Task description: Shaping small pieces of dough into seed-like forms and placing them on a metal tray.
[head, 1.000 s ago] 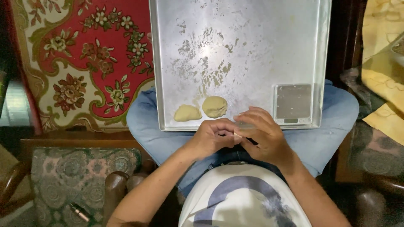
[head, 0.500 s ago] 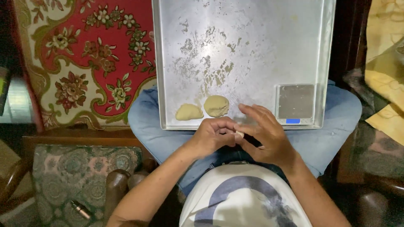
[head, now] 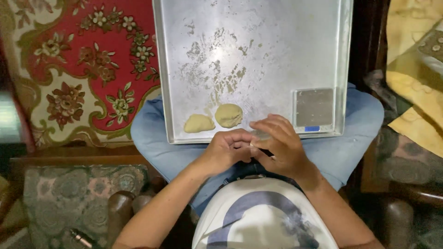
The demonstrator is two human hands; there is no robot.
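A large metal tray (head: 277,55) rests across my lap, smeared with dried flour marks. Two pale dough lumps lie near its front edge, a flatter one (head: 199,123) on the left and a rounder one (head: 229,115) beside it. My left hand (head: 228,150) and my right hand (head: 281,143) meet at the tray's near rim. Their fingertips pinch a small pale piece (head: 260,135) between them. What that piece is stays unclear, and a thin dark thing shows under my right fingers. A small square scale (head: 314,107) sits on the tray's right front corner.
A red floral carpet (head: 92,60) lies to the left of the tray. Yellow cloth (head: 415,83) is bunched at the right. A patterned cushion on a wooden chair (head: 78,193) is at the lower left, and dark wooden furniture (head: 415,193) stands at the lower right.
My hands stay together at the tray's near edge, with only the fingers shifting a little. The view has drifted slightly. The dough lumps and the scale have not moved.
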